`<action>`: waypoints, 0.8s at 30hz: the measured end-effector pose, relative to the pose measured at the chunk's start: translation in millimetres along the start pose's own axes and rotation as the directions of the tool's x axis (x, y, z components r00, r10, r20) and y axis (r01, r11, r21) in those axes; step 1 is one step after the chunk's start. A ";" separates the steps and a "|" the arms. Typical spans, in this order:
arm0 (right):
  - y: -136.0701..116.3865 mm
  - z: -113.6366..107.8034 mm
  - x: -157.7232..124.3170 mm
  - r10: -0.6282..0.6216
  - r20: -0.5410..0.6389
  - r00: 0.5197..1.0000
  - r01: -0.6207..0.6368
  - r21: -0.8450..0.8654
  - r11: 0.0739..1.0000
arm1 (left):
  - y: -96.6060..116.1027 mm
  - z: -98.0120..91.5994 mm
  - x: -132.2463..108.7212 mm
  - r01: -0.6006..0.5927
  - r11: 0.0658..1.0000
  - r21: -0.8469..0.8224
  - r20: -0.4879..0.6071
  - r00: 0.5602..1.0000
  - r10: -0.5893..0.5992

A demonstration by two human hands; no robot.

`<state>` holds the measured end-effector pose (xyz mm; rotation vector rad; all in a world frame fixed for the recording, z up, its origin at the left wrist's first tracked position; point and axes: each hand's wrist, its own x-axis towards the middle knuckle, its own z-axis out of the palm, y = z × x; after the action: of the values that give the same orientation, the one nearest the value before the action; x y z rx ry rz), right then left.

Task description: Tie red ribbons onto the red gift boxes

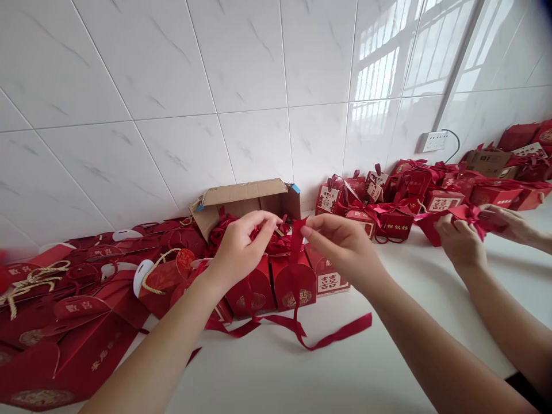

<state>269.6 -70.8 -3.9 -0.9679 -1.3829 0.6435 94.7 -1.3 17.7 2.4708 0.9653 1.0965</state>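
Between the thumb and fingers of my right hand (345,244) is a dark red ribbon (297,253), which hangs down over the boxes. Its loose tails curl on the white surface in front. Level with it, my left hand (245,244) has thumb and fingertips pinched together; a bit of red shows at the tips, too small to make out. Below my hands stand red gift boxes (250,293) with gold prints. One box (332,282) on the right carries a red double-happiness sign on white. Behind my left hand is an open cardboard box (245,194) with red ribbons in it.
Many red boxes with cord and ribbon ties (81,322) crowd the left. To the right, another person's hands (459,241) work on a ribboned red box (431,227). More ribboned boxes (397,221) line the tiled wall (254,138), below a power socket (432,141).
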 end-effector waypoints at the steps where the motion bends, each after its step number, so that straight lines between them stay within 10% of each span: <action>1: -7.0 -2.2 0.2 -0.034 -0.025 0.999 0.035 0.031 0.999 | -7.4 3.7 -0.8 0.039 0.998 0.058 0.069 0.997 -0.043; 6: -14.8 -4.2 12.8 -0.093 -0.124 0.988 0.108 0.124 0.986 | -34.2 26.4 -4.1 0.013 0.949 0.314 0.315 0.942 -0.117; 15: 44.4 19.0 32.0 0.284 0.145 0.948 -0.274 -0.087 0.958 | -51.8 37.6 9.5 0.091 0.924 0.372 0.283 0.937 -0.207; 24: 53.9 24.6 38.5 0.473 0.119 0.873 -0.398 -0.387 0.832 | -62.7 40.2 24.2 0.221 0.913 0.341 0.246 0.917 -0.314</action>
<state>258.7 -7.1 -32.5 -1.5749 -1.5036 0.8782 106.9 62.3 -26.3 2.5291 1.4150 0.4969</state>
